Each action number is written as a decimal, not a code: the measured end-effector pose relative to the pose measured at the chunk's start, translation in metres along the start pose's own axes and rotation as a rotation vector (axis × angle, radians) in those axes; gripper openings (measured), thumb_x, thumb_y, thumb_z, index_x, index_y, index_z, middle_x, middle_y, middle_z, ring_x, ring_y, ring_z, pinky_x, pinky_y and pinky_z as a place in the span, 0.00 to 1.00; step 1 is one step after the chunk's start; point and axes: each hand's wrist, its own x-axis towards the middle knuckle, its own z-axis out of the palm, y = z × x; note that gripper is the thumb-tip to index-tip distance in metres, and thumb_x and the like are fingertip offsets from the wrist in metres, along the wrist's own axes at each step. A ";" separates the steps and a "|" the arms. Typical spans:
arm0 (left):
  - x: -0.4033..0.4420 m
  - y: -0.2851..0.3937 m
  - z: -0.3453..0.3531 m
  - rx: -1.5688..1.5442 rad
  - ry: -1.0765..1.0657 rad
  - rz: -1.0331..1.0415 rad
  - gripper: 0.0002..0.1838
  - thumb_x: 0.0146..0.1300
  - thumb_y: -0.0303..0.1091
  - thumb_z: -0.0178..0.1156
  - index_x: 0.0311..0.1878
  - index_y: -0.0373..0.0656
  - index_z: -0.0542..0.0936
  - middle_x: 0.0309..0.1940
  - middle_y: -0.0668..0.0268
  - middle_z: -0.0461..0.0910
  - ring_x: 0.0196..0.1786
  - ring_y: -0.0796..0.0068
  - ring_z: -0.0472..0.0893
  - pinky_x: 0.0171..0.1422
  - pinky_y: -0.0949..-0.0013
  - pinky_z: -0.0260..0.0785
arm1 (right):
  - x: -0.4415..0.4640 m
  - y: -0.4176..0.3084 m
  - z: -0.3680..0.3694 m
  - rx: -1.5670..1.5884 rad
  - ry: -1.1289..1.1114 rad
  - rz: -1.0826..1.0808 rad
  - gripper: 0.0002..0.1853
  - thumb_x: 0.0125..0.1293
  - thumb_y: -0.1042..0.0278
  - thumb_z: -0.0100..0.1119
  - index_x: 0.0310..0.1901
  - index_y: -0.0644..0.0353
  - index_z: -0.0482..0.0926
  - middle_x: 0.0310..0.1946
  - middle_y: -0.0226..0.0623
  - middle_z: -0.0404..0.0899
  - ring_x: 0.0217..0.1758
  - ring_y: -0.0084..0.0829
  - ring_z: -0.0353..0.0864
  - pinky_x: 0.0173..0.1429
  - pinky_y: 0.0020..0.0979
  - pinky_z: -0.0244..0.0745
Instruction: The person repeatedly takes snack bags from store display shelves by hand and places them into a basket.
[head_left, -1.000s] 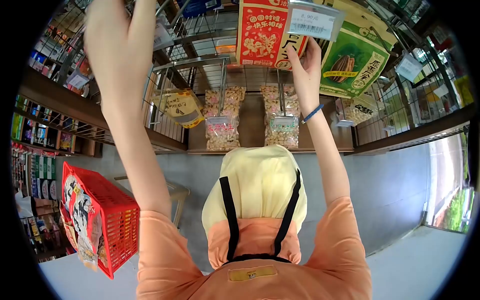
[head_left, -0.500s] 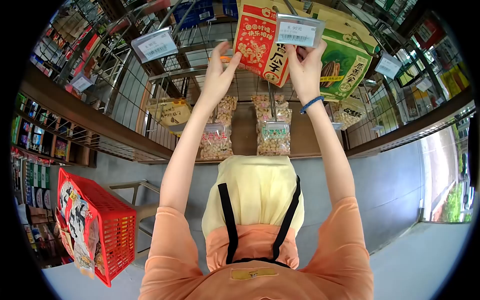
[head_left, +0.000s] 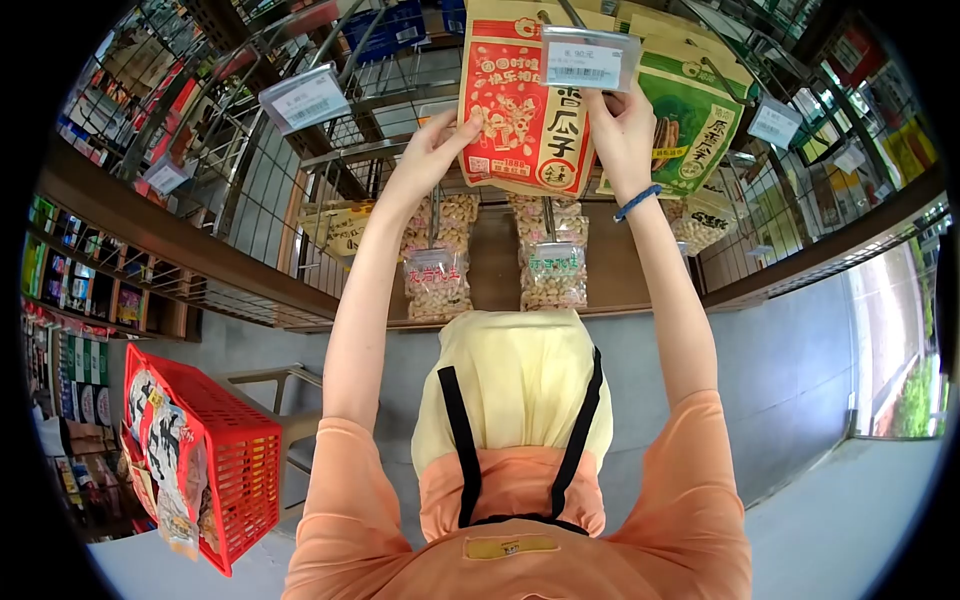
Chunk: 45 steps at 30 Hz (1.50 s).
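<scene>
A red and kraft-paper bag of sunflower seeds [head_left: 510,125] hangs at the rack's hook, its front facing me. My left hand [head_left: 432,155] pinches its left edge, thumb on the front and fingers partly behind. At the right edge, my right hand [head_left: 622,140] is closed on the bag just under a price tag [head_left: 590,62], whose holder hides part of the bag's top. Some fingertips of that hand are hidden. A green bag of seeds [head_left: 690,125] hangs just right of it, partly behind my right hand.
Bags of peanuts [head_left: 437,285] hang on lower hooks above a brown shelf. More price tags [head_left: 305,98] stick out on metal prongs. A red basket [head_left: 235,470] holding snack packs stands at the lower left beside a stool [head_left: 300,425]. Other stocked shelves [head_left: 80,290] line the left.
My left hand, before apart from the bag with fingers spread, has closed on its left edge. The red bag has turned more squarely toward me and sits slightly lower.
</scene>
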 end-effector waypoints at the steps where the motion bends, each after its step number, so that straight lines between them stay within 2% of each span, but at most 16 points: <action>1: -0.003 0.005 0.000 -0.006 -0.004 0.004 0.26 0.57 0.47 0.54 0.49 0.34 0.68 0.39 0.64 0.74 0.43 0.81 0.71 0.50 0.78 0.60 | -0.002 -0.001 -0.001 -0.002 0.001 0.003 0.14 0.56 0.70 0.52 0.43 0.67 0.70 0.29 0.38 0.77 0.28 0.22 0.75 0.33 0.24 0.70; 4: -0.014 0.011 0.003 -0.045 -0.011 0.032 0.22 0.57 0.44 0.54 0.46 0.34 0.70 0.39 0.64 0.74 0.45 0.81 0.71 0.52 0.77 0.60 | -0.008 -0.013 -0.005 0.000 -0.014 0.005 0.14 0.56 0.70 0.52 0.43 0.68 0.70 0.30 0.38 0.77 0.28 0.20 0.74 0.32 0.22 0.70; 7: -0.035 0.025 0.008 -0.032 0.055 0.004 0.21 0.57 0.44 0.55 0.45 0.35 0.70 0.34 0.68 0.75 0.37 0.85 0.71 0.45 0.80 0.61 | -0.018 -0.024 -0.012 0.153 -0.035 0.083 0.15 0.57 0.71 0.54 0.44 0.69 0.69 0.33 0.37 0.77 0.30 0.18 0.74 0.34 0.19 0.70; 9: -0.049 0.023 0.007 0.000 0.066 0.019 0.19 0.56 0.42 0.56 0.43 0.35 0.72 0.27 0.72 0.73 0.27 0.89 0.65 0.35 0.83 0.59 | -0.028 -0.036 -0.015 0.189 -0.036 0.136 0.15 0.57 0.71 0.54 0.44 0.69 0.69 0.34 0.37 0.77 0.32 0.19 0.74 0.35 0.19 0.69; 12: -0.070 0.032 0.009 0.034 0.125 -0.007 0.17 0.54 0.40 0.58 0.40 0.35 0.74 0.21 0.75 0.70 0.22 0.90 0.60 0.29 0.84 0.55 | -0.045 -0.053 -0.020 0.276 -0.035 0.231 0.15 0.57 0.72 0.54 0.45 0.70 0.68 0.35 0.37 0.76 0.36 0.19 0.73 0.40 0.18 0.68; 17: -0.088 0.054 0.014 0.155 0.132 0.017 0.16 0.52 0.38 0.59 0.37 0.34 0.74 0.22 0.70 0.74 0.21 0.87 0.65 0.26 0.80 0.59 | -0.060 -0.064 -0.022 0.223 0.018 0.241 0.12 0.59 0.75 0.51 0.44 0.69 0.68 0.35 0.35 0.75 0.37 0.18 0.71 0.41 0.19 0.65; 18: -0.090 0.058 0.013 0.162 0.102 -0.017 0.15 0.53 0.38 0.58 0.37 0.36 0.74 0.24 0.68 0.75 0.21 0.87 0.67 0.25 0.80 0.60 | -0.057 -0.072 -0.023 0.189 0.016 0.318 0.11 0.59 0.75 0.51 0.43 0.68 0.68 0.35 0.35 0.75 0.36 0.17 0.71 0.41 0.18 0.65; 20: -0.094 0.079 0.011 0.178 -0.014 -0.260 0.14 0.55 0.35 0.57 0.39 0.36 0.73 0.28 0.72 0.74 0.26 0.87 0.67 0.31 0.82 0.62 | -0.054 -0.083 -0.031 0.125 -0.032 0.405 0.11 0.59 0.75 0.50 0.43 0.68 0.68 0.35 0.34 0.74 0.38 0.17 0.71 0.41 0.19 0.65; 23: -0.113 0.086 0.020 -0.051 0.020 -0.329 0.16 0.56 0.38 0.55 0.42 0.35 0.72 0.29 0.68 0.75 0.28 0.85 0.69 0.29 0.79 0.65 | -0.057 -0.107 -0.040 0.082 -0.096 0.513 0.15 0.60 0.75 0.49 0.49 0.68 0.66 0.41 0.37 0.74 0.43 0.20 0.71 0.47 0.20 0.64; 24: -0.120 0.098 0.024 -0.137 0.055 -0.390 0.18 0.56 0.39 0.55 0.43 0.35 0.71 0.31 0.65 0.76 0.27 0.83 0.71 0.29 0.78 0.67 | -0.055 -0.115 -0.042 0.055 -0.109 0.529 0.15 0.60 0.75 0.49 0.49 0.68 0.67 0.40 0.35 0.75 0.41 0.18 0.72 0.45 0.19 0.65; 29: -0.133 0.147 0.032 -0.028 0.074 -0.426 0.19 0.57 0.44 0.51 0.41 0.35 0.70 0.31 0.54 0.77 0.28 0.61 0.77 0.32 0.66 0.67 | -0.039 -0.152 -0.058 0.101 -0.176 0.738 0.14 0.60 0.73 0.50 0.47 0.66 0.68 0.34 0.31 0.76 0.35 0.15 0.72 0.39 0.17 0.65; 33: -0.147 0.193 0.033 -0.005 0.124 -0.538 0.23 0.56 0.48 0.52 0.41 0.34 0.70 0.27 0.55 0.77 0.28 0.68 0.79 0.30 0.68 0.69 | -0.038 -0.194 -0.062 0.091 -0.165 0.873 0.12 0.60 0.73 0.50 0.45 0.66 0.69 0.30 0.29 0.76 0.32 0.14 0.71 0.36 0.16 0.65; 35: -0.149 0.232 0.033 0.224 0.018 -0.633 0.22 0.55 0.49 0.51 0.39 0.36 0.72 0.27 0.53 0.77 0.32 0.57 0.77 0.36 0.62 0.68 | -0.049 -0.203 -0.085 0.085 -0.196 1.037 0.10 0.60 0.72 0.50 0.43 0.64 0.70 0.30 0.28 0.75 0.31 0.15 0.71 0.34 0.17 0.65; 40: -0.187 0.287 0.036 0.120 0.008 -0.722 0.22 0.52 0.50 0.51 0.35 0.36 0.75 0.28 0.52 0.77 0.34 0.56 0.76 0.38 0.61 0.68 | -0.056 -0.295 -0.103 0.107 -0.202 1.243 0.09 0.59 0.72 0.50 0.42 0.63 0.71 0.34 0.30 0.75 0.33 0.19 0.74 0.34 0.20 0.69; 43: -0.230 0.299 0.038 0.023 -0.058 -0.809 0.25 0.54 0.52 0.50 0.40 0.36 0.75 0.32 0.51 0.76 0.36 0.58 0.76 0.41 0.64 0.67 | -0.062 -0.333 -0.103 0.113 -0.264 1.326 0.10 0.59 0.73 0.49 0.42 0.63 0.71 0.36 0.32 0.75 0.35 0.21 0.75 0.36 0.22 0.70; 45: -0.253 0.316 0.033 0.041 0.044 -0.813 0.25 0.53 0.52 0.51 0.39 0.36 0.75 0.31 0.51 0.76 0.35 0.57 0.77 0.40 0.63 0.67 | -0.074 -0.345 -0.101 0.134 -0.340 1.348 0.12 0.59 0.73 0.49 0.44 0.64 0.70 0.37 0.35 0.75 0.37 0.24 0.75 0.37 0.22 0.71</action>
